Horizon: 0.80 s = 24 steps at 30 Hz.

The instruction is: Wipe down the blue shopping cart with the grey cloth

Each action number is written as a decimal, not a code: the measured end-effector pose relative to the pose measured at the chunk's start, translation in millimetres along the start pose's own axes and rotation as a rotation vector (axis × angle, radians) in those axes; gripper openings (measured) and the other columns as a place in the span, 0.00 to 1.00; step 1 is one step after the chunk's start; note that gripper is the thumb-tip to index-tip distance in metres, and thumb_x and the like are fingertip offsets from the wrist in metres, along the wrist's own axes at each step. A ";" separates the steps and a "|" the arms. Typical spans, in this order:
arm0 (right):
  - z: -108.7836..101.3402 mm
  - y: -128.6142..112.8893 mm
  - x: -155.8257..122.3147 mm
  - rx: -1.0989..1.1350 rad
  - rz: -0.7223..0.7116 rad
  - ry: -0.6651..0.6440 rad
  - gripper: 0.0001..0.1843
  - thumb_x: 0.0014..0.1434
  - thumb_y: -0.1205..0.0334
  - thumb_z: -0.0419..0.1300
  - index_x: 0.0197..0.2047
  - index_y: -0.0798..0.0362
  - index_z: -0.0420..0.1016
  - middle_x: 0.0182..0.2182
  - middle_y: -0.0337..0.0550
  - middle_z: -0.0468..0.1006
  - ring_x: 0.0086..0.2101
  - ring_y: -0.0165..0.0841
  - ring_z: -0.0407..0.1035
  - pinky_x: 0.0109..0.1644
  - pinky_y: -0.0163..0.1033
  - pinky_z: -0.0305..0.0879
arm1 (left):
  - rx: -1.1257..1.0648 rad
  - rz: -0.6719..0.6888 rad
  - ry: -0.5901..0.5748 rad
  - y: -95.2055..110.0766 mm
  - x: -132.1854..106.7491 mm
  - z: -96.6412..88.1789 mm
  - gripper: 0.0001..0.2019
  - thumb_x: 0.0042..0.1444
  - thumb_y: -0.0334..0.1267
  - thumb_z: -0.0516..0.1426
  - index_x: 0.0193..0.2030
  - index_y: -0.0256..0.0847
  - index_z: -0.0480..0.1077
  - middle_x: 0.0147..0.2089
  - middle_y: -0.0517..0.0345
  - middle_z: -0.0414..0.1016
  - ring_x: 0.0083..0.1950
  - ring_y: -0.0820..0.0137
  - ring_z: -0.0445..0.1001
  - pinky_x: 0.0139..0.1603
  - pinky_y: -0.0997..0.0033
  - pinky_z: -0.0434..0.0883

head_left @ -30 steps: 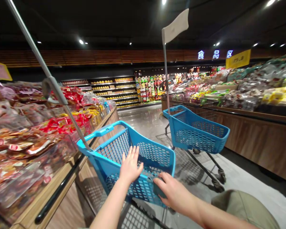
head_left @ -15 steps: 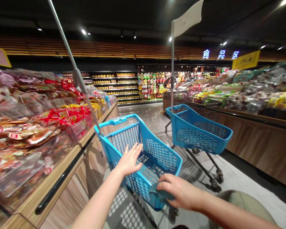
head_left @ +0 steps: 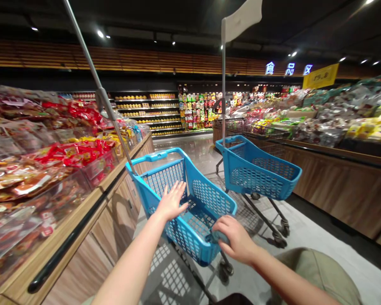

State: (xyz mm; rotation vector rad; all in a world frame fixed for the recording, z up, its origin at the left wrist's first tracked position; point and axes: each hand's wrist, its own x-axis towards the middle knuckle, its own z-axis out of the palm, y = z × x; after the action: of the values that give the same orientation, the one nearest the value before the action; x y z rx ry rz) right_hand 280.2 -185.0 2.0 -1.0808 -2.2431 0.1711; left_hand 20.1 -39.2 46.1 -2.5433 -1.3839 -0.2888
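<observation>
A small blue plastic shopping cart stands in front of me in a shop aisle, tilted, with nothing in its basket. My left hand rests flat on the near left rim, fingers stretched out. The fingers of my right hand curl over the near right corner of the rim and grip it. A grey pole rises from the cart's far left corner.
A second blue cart with a white flag on a pole stands just right of mine. A wooden counter of packaged snacks runs along the left. Another counter with bagged goods lines the right. Stocked shelves stand at the far end of the grey floor.
The cart has rolled forward and swung right, away from me. My right hand has tightened on the rim corner. The left hand stays flat on the rim.
</observation>
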 end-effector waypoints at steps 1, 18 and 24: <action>8.5 -14.2 -0.5 0.000 0.004 0.005 0.19 0.48 0.67 0.57 0.46 0.50 0.70 0.42 0.44 0.72 0.44 0.39 0.65 0.52 0.47 0.59 | 0.022 -0.050 0.011 -5.3 1.9 -0.1 0.38 0.60 0.48 0.49 0.73 0.39 0.39 0.75 0.49 0.42 0.75 0.57 0.37 0.70 0.39 0.39; 24.2 -53.9 -8.5 -0.342 -0.228 -0.168 0.22 0.62 0.70 0.53 0.59 0.48 0.63 0.55 0.49 0.70 0.49 0.40 0.66 0.52 0.46 0.65 | -0.016 -0.545 -0.050 3.9 -56.8 3.0 0.38 0.60 0.38 0.50 0.73 0.32 0.38 0.75 0.42 0.39 0.75 0.57 0.38 0.68 0.36 0.45; -26.9 -18.8 -30.5 -0.097 -0.143 0.040 0.24 0.56 0.74 0.52 0.55 0.50 0.65 0.55 0.50 0.68 0.53 0.37 0.65 0.56 0.41 0.65 | -0.024 -0.498 0.054 22.2 -46.2 12.9 0.37 0.60 0.39 0.50 0.73 0.35 0.41 0.75 0.42 0.38 0.75 0.56 0.38 0.69 0.38 0.46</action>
State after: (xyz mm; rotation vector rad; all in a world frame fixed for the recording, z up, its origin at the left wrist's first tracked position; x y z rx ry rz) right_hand 297.9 -224.0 15.3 -0.9594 -2.3024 -0.0199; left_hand 15.0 -83.9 18.5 -2.1510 -1.9843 -0.4548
